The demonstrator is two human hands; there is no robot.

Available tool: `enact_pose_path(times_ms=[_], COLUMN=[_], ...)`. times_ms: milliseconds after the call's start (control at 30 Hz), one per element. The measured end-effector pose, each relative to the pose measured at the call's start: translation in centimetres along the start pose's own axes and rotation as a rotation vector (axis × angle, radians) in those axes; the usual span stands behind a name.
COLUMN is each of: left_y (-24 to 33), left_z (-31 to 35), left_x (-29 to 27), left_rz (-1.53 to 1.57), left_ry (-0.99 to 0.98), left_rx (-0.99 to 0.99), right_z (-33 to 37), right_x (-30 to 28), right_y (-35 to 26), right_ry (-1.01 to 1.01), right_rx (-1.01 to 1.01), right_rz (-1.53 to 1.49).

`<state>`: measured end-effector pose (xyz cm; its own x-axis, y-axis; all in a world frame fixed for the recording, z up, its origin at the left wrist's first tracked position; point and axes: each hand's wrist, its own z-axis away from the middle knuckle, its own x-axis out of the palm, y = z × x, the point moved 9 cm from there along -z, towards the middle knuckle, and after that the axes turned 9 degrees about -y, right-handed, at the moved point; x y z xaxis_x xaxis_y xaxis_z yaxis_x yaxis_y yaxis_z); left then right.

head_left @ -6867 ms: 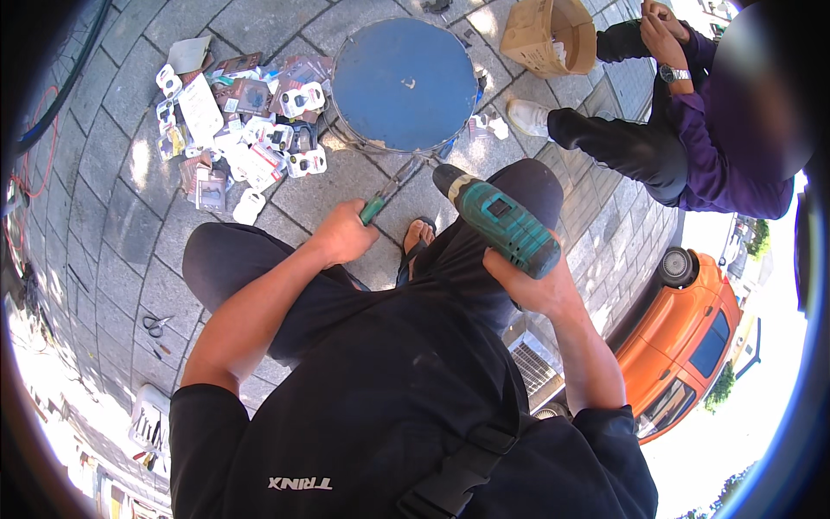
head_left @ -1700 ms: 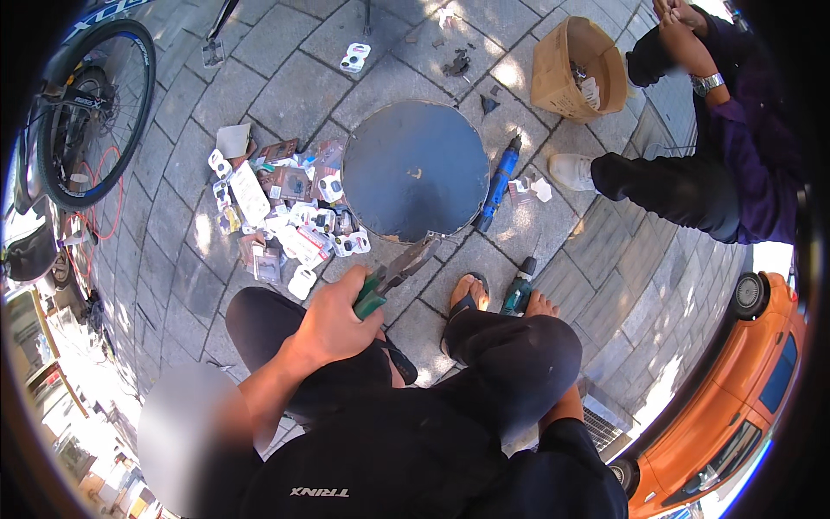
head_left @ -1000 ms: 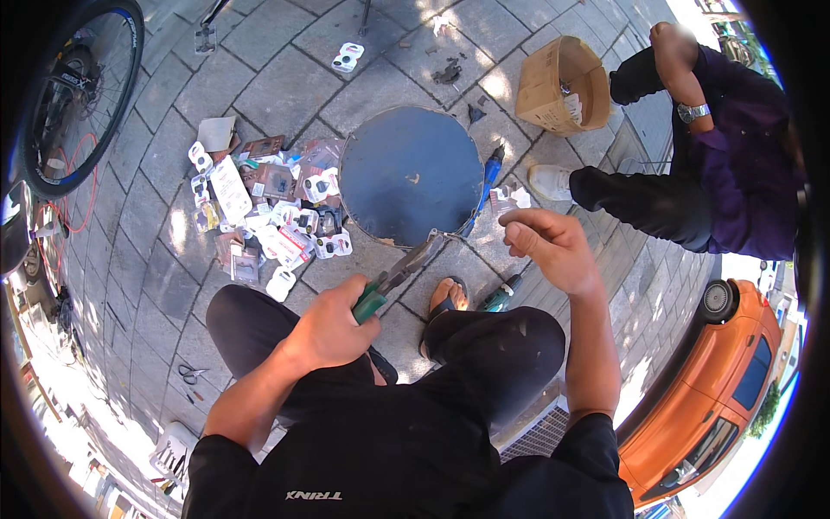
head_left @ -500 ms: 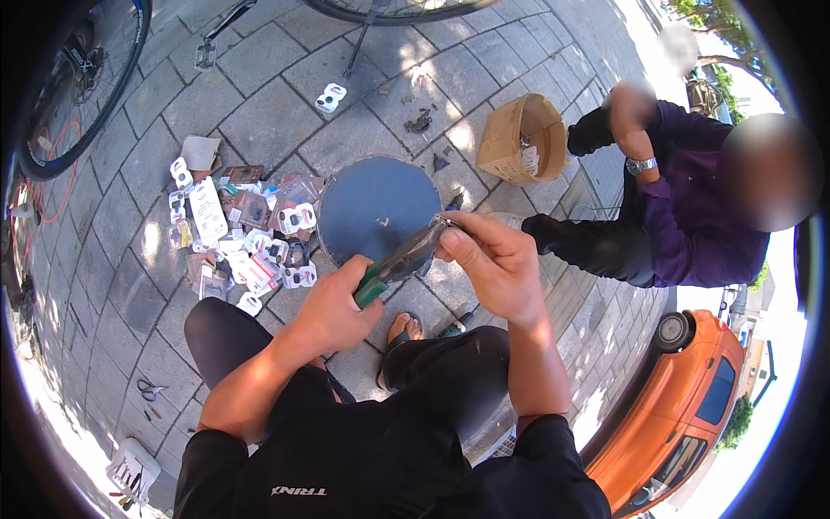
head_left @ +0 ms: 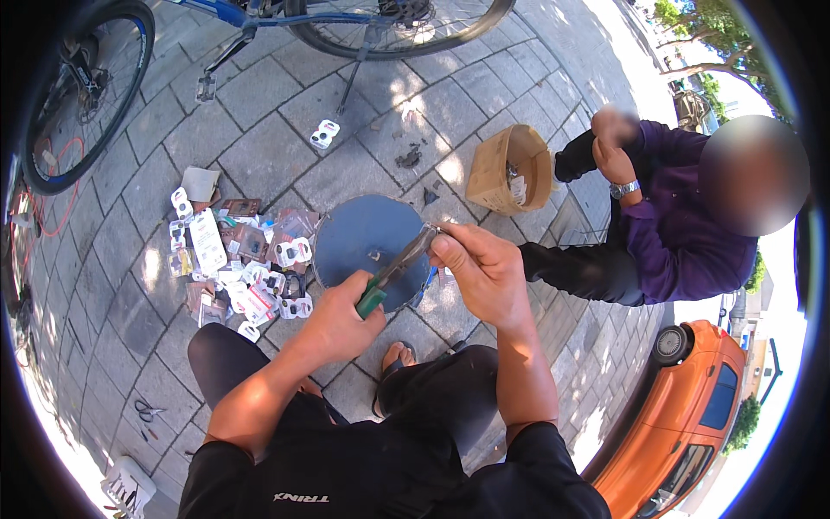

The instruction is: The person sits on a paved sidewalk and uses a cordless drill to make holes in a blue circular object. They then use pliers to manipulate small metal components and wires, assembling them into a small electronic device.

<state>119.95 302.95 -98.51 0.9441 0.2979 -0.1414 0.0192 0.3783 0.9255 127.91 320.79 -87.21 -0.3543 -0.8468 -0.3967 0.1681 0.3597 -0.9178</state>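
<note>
Left hand (head_left: 339, 320) is clamping green-handled pliers (head_left: 394, 274), slanting over the round blue top (head_left: 346, 232) toward its right edge. Right hand (head_left: 486, 275), apart a second ago, is now pinching together at their tip, can't tell on what; work's going two-handed.

I watch through the left of two fisheye lenses worn on the head, looking steeply down. The left hand (head_left: 339, 320) and right hand (head_left: 488, 272) sit near, mid-picture; the black shirt (head_left: 372, 467) fills my lower edge. Beyond, I see wide over the paving (head_left: 251, 143), out to a bicycle (head_left: 324, 19) at the top rim and an orange car (head_left: 679, 411), tipped by the lens, at right.
</note>
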Motion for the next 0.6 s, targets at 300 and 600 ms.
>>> enact_pose_path(times_ms=[300,600], left_y=[0.3,1.7], left_z=[-0.1,0.1], left_x=[0.1,0.4], left_rz=[-0.018,0.026], left_ry=[0.009,-0.072], left_rx=[-0.024,0.023], right_z=[-0.3,0.2], right_x=[-0.1,0.7], right_y=[0.8,2.7], right_ry=[-0.038,-0.100], right_rx=[0.024,0.103], right_rz=[0.022,-0.306])
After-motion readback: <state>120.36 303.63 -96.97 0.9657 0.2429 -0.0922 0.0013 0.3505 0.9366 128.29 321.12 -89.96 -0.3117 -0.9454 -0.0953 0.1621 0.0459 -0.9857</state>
